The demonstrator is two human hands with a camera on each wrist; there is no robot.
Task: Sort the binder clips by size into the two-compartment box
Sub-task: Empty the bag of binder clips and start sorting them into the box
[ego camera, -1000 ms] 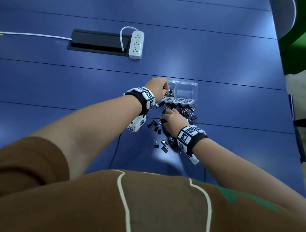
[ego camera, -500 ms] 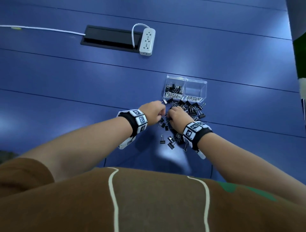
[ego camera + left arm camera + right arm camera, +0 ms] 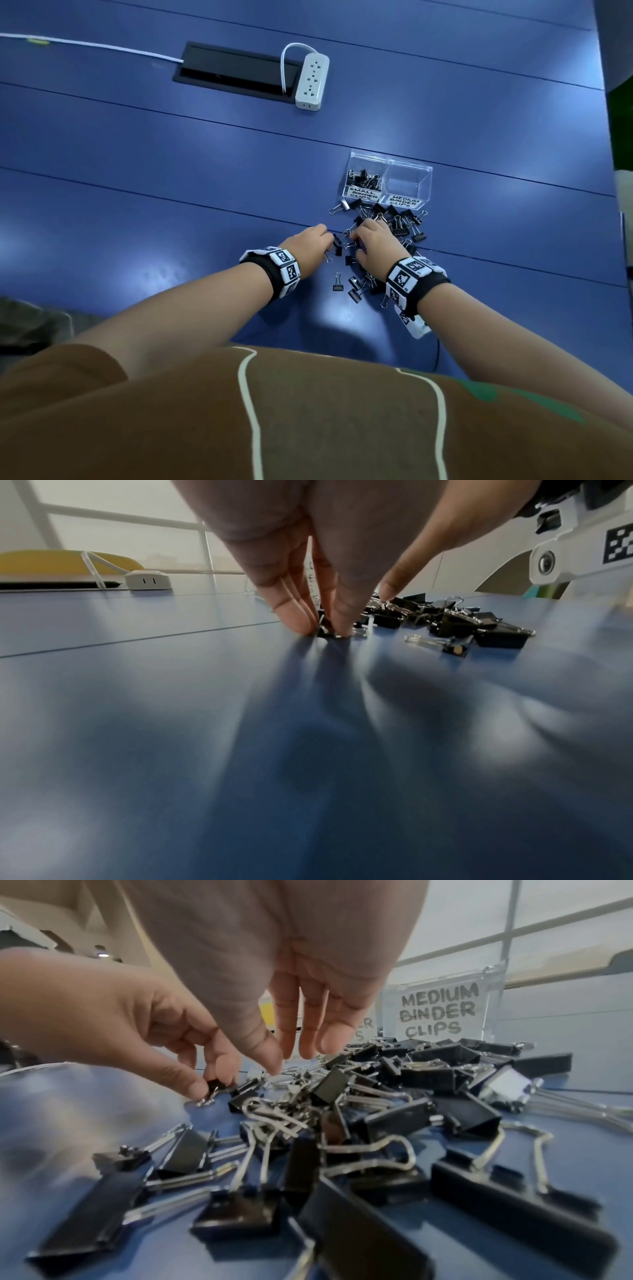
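A clear two-compartment box (image 3: 401, 201) stands on the blue table, labelled SMALL BINDER CLIPS on the left and MEDIUM BINDER CLIPS (image 3: 435, 1015) on the right. Several small clips (image 3: 363, 178) lie in the left compartment; the right one shows none. A pile of black binder clips (image 3: 394, 222) (image 3: 377, 1110) (image 3: 445, 620) spreads in front of the box. My left hand (image 3: 329, 240) (image 3: 323, 627) (image 3: 209, 1080) pinches a small black clip (image 3: 215, 1086) at the pile's left edge, right at the table top. My right hand (image 3: 359, 236) (image 3: 294, 1056) hovers over the pile with loose fingers, holding nothing.
A white power strip (image 3: 312, 82) (image 3: 148, 580) lies beside a black cable hatch (image 3: 236, 72) at the back, with a white cable (image 3: 102, 48) running left. A few stray clips (image 3: 352, 287) lie near my right wrist. My brown shirt fills the bottom of the head view.
My left hand has come back from the small compartment to the pile's left edge and now pinches a small clip. The right hand has stayed over the pile.
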